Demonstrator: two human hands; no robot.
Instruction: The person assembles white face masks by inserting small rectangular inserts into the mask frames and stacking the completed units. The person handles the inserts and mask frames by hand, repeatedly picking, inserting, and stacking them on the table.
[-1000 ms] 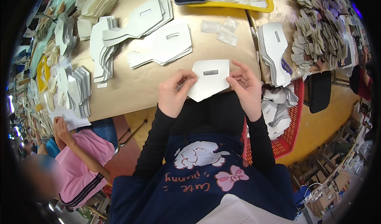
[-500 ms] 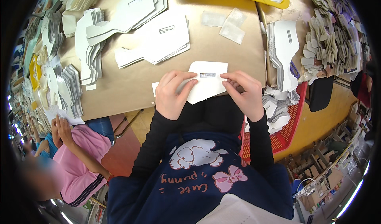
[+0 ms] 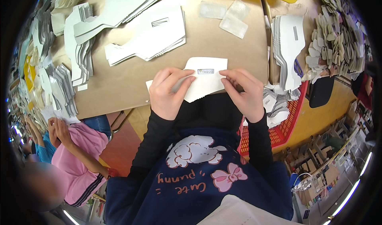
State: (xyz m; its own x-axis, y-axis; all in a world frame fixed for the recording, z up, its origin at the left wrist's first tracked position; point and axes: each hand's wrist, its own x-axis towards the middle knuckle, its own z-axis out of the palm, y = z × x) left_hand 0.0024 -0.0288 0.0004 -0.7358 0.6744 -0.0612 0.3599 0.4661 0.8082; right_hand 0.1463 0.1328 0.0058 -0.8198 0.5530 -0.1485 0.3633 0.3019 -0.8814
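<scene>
My white piece [image 3: 203, 87] is right in front of me, at the near edge of the brown table [image 3: 127, 81], and a little grey tag [image 3: 207, 71] shows in its slot. My left hand [image 3: 170, 93] pinches one side of it, and my right hand [image 3: 244, 93] pinches the other — my fingertips are close to the slot. Past my hands lie a white stack [image 3: 153, 36] and some see-through packets [image 3: 234, 24]. A red basket [image 3: 287, 133] sits low on my right — it has white pieces in it.
</scene>
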